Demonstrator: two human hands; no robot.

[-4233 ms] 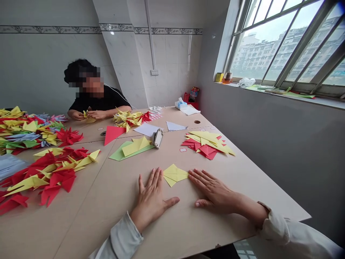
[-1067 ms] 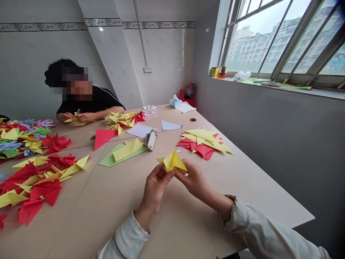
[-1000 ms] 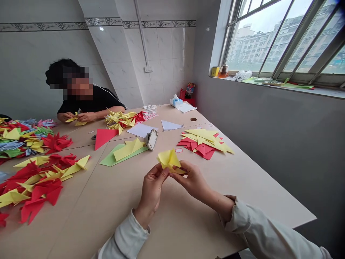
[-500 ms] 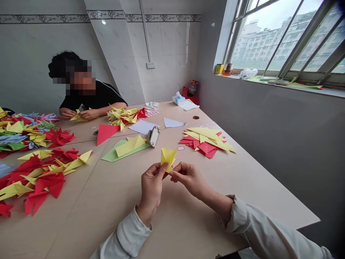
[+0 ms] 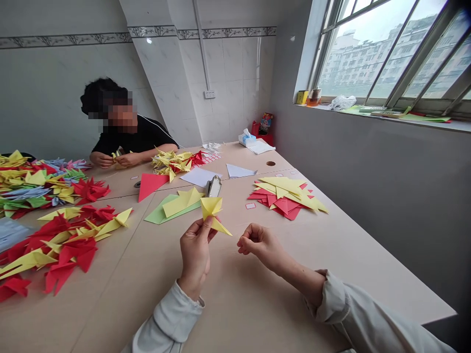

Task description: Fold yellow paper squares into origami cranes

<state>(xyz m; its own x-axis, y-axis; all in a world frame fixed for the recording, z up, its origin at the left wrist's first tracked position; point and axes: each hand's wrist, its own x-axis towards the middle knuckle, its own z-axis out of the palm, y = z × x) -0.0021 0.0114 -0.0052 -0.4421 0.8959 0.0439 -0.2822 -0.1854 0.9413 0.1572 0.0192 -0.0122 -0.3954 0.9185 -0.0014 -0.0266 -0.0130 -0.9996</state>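
A yellow origami crane (image 5: pixel 211 207), partly folded, is pinched upright between the thumb and fingers of my left hand (image 5: pixel 196 250). One narrow point of the paper sticks out to the lower right. Just right of that point, apart from the paper, my right hand (image 5: pixel 259 243) hovers over the table with its fingers curled together and nothing visible in them. Behind the crane lie a green sheet (image 5: pixel 156 212) with folded yellow paper (image 5: pixel 182 201) on it, and a small metal-coloured stand (image 5: pixel 214 187).
Piled folded cranes in red and yellow (image 5: pixel 69 240) cover the table's left side. Red and yellow paper pieces (image 5: pixel 289 193) are stacked at the right. Across the table (image 5: pixel 147 294), a person in black (image 5: pixel 121 127) handles yellow paper. A tissue box (image 5: pixel 247 138) stands at the far edge.
My right hand has let go of the yellow paper, which my left hand has moved left. A narrow point of it now sticks out to the right. The view has shifted slightly.
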